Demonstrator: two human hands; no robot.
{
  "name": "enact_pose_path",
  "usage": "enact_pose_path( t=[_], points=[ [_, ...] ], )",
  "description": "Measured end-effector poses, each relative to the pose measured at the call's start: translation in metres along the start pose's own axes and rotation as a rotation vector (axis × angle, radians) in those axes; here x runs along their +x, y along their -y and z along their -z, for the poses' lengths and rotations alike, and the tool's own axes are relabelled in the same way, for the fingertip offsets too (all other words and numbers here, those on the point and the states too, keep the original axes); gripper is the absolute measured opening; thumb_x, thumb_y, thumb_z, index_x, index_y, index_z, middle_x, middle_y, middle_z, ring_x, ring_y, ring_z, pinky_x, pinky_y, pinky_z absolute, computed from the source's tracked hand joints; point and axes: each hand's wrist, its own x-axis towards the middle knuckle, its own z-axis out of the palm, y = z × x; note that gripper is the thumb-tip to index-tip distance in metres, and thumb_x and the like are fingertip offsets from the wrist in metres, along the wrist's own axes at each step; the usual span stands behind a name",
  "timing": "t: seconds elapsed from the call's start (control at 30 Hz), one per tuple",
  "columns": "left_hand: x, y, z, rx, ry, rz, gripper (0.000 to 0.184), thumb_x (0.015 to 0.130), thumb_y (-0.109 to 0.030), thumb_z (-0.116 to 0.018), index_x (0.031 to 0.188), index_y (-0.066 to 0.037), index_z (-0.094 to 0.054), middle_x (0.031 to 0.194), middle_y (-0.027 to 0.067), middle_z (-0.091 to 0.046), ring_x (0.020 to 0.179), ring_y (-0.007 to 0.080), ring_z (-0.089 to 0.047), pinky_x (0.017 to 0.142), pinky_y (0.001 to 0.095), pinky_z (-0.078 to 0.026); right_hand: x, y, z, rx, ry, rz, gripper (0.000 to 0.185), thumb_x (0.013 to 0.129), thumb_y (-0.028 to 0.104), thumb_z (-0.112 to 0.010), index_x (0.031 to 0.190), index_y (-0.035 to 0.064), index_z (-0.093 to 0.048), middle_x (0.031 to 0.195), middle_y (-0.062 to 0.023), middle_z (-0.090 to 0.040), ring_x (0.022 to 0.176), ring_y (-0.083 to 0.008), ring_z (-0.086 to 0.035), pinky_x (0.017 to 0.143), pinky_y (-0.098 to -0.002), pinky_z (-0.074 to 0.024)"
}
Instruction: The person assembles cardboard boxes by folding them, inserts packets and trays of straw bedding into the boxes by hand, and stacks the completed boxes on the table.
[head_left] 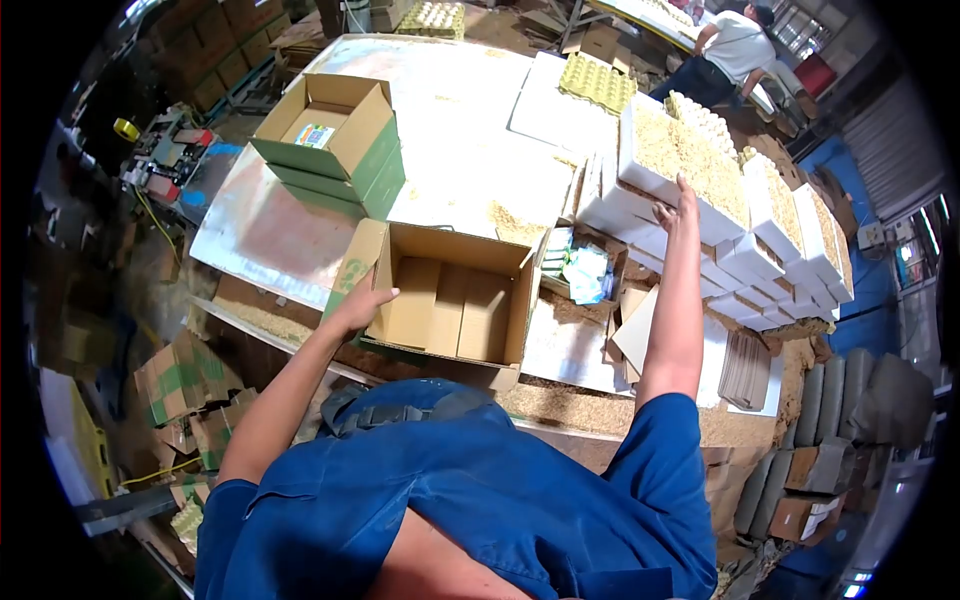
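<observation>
An open cardboard box (462, 305) stands at the table's near edge, its inside bare brown card. My left hand (362, 306) grips the box's left wall, thumb over the rim and the other fingers hidden outside. Over to the right, my right hand (680, 208) reaches to a white foam box (650, 180) filled with tan shavings or husk. Its fingers are apart and lie against the near side of that white box. More white boxes with the same filling are stacked beneath and beside it.
Stacked green-and-brown cartons (345, 150) stand at the table's back left. Small packets (585, 272) fill a carton between the cardboard box and the white stack. A yellow egg tray (597, 82) lies behind. At the back right, a person (735, 50) bends over another table.
</observation>
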Motion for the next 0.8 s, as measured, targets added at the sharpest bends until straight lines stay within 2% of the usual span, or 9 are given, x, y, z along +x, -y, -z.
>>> enact_pose_path(
  t=[0.07, 0.13, 0.27, 0.37, 0.43, 0.53, 0.63, 0.73, 0.8],
  points=[
    [-0.001, 0.0, 0.002, -0.012, 0.007, -0.021, 0.063, 0.088, -0.016, -0.059, 0.143, 0.003, -0.034, 0.135, 0.0178, -0.05, 0.124, 0.0264, -0.047, 0.107, 0.0352, -0.034, 0.014, 0.002, -0.005, 0.055, 0.038, -0.077, 0.063, 0.076, 0.038, -0.078, 0.118, -0.0019, -0.054, 0.105, -0.0182, -0.061, 0.074, -0.0283, -0.063, 0.044, -0.0355, -0.0493],
    [-0.002, -0.002, 0.002, -0.034, 0.009, -0.027, 0.063, 0.088, -0.016, -0.059, 0.142, 0.003, -0.034, 0.134, 0.0174, -0.051, 0.124, 0.0261, -0.048, 0.107, 0.0349, -0.034, 0.013, 0.006, -0.018, 0.062, -0.18, -0.093, 0.053, 0.075, 0.03, -0.079, 0.111, -0.0016, -0.056, 0.105, -0.0183, -0.061, 0.07, -0.0277, -0.061, 0.043, -0.0338, -0.048],
    [-0.005, -0.002, 0.002, 0.011, -0.022, -0.014, 0.063, 0.087, -0.015, -0.06, 0.142, 0.004, -0.034, 0.133, 0.0177, -0.051, 0.122, 0.0259, -0.048, 0.106, 0.0349, -0.035, 0.032, 0.007, -0.03, 0.17, -0.3, -0.125, 0.06, 0.073, 0.019, -0.077, 0.119, -0.0044, -0.048, 0.107, -0.0195, -0.06, 0.079, -0.0305, -0.062, 0.052, -0.0413, -0.0532],
    [-0.014, -0.023, 0.0, -0.01, -0.054, 0.012, 0.068, 0.086, -0.018, -0.062, 0.143, 0.004, -0.032, 0.135, 0.0201, -0.05, 0.124, 0.0283, -0.048, 0.107, 0.0357, -0.035, 0.091, -0.01, -0.014, 0.224, -0.047, -0.096, 0.061, 0.075, 0.012, -0.073, 0.128, 0.0037, -0.043, 0.131, -0.0173, -0.048, 0.108, -0.0346, -0.053, 0.073, -0.0514, -0.0532],
    [-0.01, -0.013, -0.004, 0.053, -0.136, -0.006, 0.072, 0.085, -0.02, -0.064, 0.144, 0.004, -0.031, 0.136, 0.0217, -0.049, 0.125, 0.0304, -0.048, 0.107, 0.0362, -0.035, 0.14, -0.034, -0.003, 0.25, 0.122, -0.019, 0.056, 0.085, 0.022, -0.066, 0.134, 0.0085, -0.042, 0.135, -0.0156, -0.047, 0.114, -0.0333, -0.052, 0.08, -0.0509, -0.0507],
    [0.002, 0.011, -0.002, 0.158, -0.141, 0.016, 0.079, 0.083, -0.023, -0.066, 0.146, 0.003, -0.026, 0.139, 0.0258, -0.046, 0.128, 0.0351, -0.046, 0.108, 0.0366, -0.035, 0.085, -0.025, 0.006, 0.243, 0.206, -0.024, 0.03, 0.089, 0.025, -0.061, 0.111, 0.0064, -0.057, 0.103, -0.0099, -0.064, 0.084, -0.0236, -0.063, 0.06, -0.0327, -0.0516],
    [-0.001, 0.003, -0.002, 0.126, -0.125, -0.001, 0.083, 0.082, -0.025, -0.067, 0.147, 0.002, -0.024, 0.14, 0.0258, -0.045, 0.129, 0.0354, -0.045, 0.108, 0.0372, -0.035, 0.086, -0.048, 0.051, 0.194, 0.158, -0.07, 0.018, 0.088, 0.021, -0.058, 0.103, 0.0124, -0.062, 0.091, -0.0032, -0.063, 0.066, -0.0159, -0.057, 0.05, -0.0276, -0.0425],
    [0.007, 0.019, -0.004, 0.128, -0.146, -0.059, 0.083, 0.081, -0.025, -0.067, 0.148, 0.0, -0.024, 0.141, 0.0253, -0.045, 0.129, 0.0357, -0.045, 0.108, 0.0374, -0.035, 0.116, -0.067, 0.101, 0.2, 0.34, -0.09, 0.032, 0.087, 0.036, -0.064, 0.111, 0.0154, -0.061, 0.103, -0.0022, -0.064, 0.084, -0.0167, -0.059, 0.067, -0.0286, -0.0481],
    [0.004, 0.014, -0.002, 0.129, -0.139, -0.048, 0.084, 0.081, -0.024, -0.067, 0.149, -0.002, -0.023, 0.141, 0.025, -0.045, 0.128, 0.0356, -0.046, 0.108, 0.0376, -0.035, 0.093, -0.061, 0.088, 0.203, 0.27, -0.088, 0.039, 0.085, 0.04, -0.065, 0.115, 0.0145, -0.06, 0.11, -0.004, -0.062, 0.092, -0.0194, -0.058, 0.074, -0.0317, -0.0485]
  ],
)
